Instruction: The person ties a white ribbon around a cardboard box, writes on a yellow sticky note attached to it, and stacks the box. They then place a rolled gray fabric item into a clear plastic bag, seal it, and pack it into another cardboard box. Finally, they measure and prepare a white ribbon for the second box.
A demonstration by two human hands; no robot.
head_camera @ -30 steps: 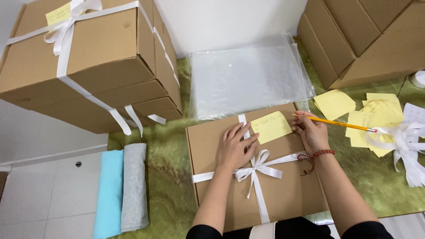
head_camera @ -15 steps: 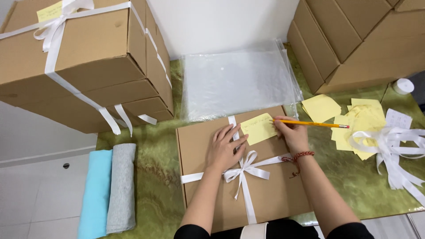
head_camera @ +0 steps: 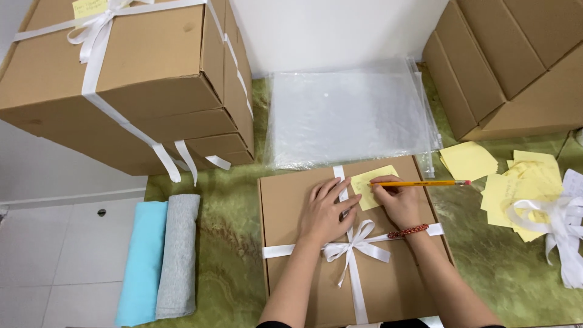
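A flat cardboard box (head_camera: 340, 243), closed and tied with a white ribbon (head_camera: 355, 243) in a bow, lies on the green marbled surface (head_camera: 225, 243) at the 6 o'clock edge of the view; what is inside cannot be seen. A yellow note (head_camera: 370, 182) sticks to its lid near the top edge. The left hand (head_camera: 325, 212) lies flat and open on the lid, fingers spread, touching the ribbon just beside the note. The right hand (head_camera: 398, 203) is closed around a yellow pencil (head_camera: 425, 183), its tip on the note.

At 12 o'clock a stack of clear plastic bags (head_camera: 349, 115) lies flat. At 10 o'clock stand stacked cardboard boxes (head_camera: 121, 79), closed and ribbon-tied. At 2 o'clock are more closed boxes (head_camera: 510, 61). At 3 o'clock loose yellow notes (head_camera: 504, 176) and ribbon scraps (head_camera: 565, 237) lie spread. At 8 o'clock two folded cloths (head_camera: 161, 258), blue and grey, lie side by side.
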